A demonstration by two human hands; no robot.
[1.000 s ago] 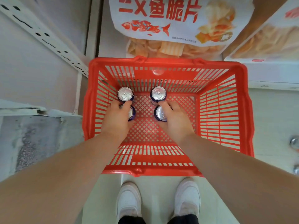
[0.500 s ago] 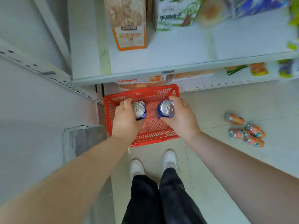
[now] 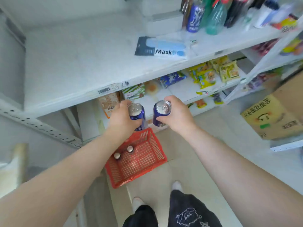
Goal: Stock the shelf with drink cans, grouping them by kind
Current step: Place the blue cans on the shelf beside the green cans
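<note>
My left hand (image 3: 122, 120) grips a blue drink can (image 3: 137, 113) upright, and my right hand (image 3: 177, 115) grips a second blue can (image 3: 159, 112) beside it. Both cans hang in the air just below the front edge of a white shelf (image 3: 78, 66). Down on the floor stands the red basket (image 3: 147, 167), with two more blue cans (image 3: 123, 152) upright in its far left corner. A blue can or bottle (image 3: 195, 17) stands among bottles at the back right of the same shelf.
A mask packet (image 3: 161, 47) lies on the white shelf, whose left part is bare. Snack packets (image 3: 211, 74) fill the lower shelf. A cardboard box (image 3: 275, 115) sits on a rack to the right. My feet and dark trousers (image 3: 172, 212) are below.
Both hands have lifted a blue can each out of the red basket and risen to shelf height. My view has swung up from the basket to the shelves.
</note>
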